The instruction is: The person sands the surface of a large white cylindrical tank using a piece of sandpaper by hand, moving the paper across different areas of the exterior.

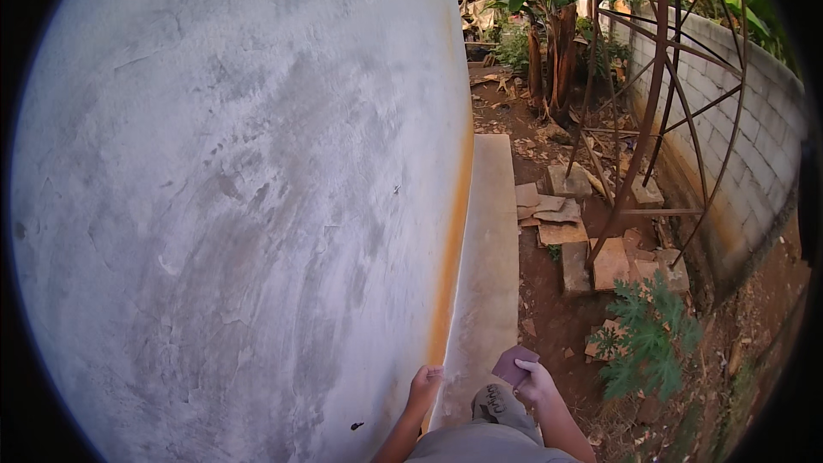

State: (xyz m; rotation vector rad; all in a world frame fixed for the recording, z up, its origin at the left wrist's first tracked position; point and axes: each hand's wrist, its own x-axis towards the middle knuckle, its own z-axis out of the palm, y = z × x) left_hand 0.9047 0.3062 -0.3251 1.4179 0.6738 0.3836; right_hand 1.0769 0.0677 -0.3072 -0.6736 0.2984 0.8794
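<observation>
With the fingers of my right hand [537, 385] I hold a flat purplish sheet [512, 364] over the concrete walkway [487, 249]. My left hand [422, 387] is beside the grey wall [249, 180], its fingers curled; whether they hold something, I cannot tell.

- Flat, angular, dull-purple sheet [509, 366], one even shade
- Tall, pale-grey plastered wall [257, 206], blotched darker, orange-stained along its edge
- Rust-brown metal lattice frame [661, 43]

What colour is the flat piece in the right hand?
The flat piece is dull purple, clearest in the head view.
</observation>
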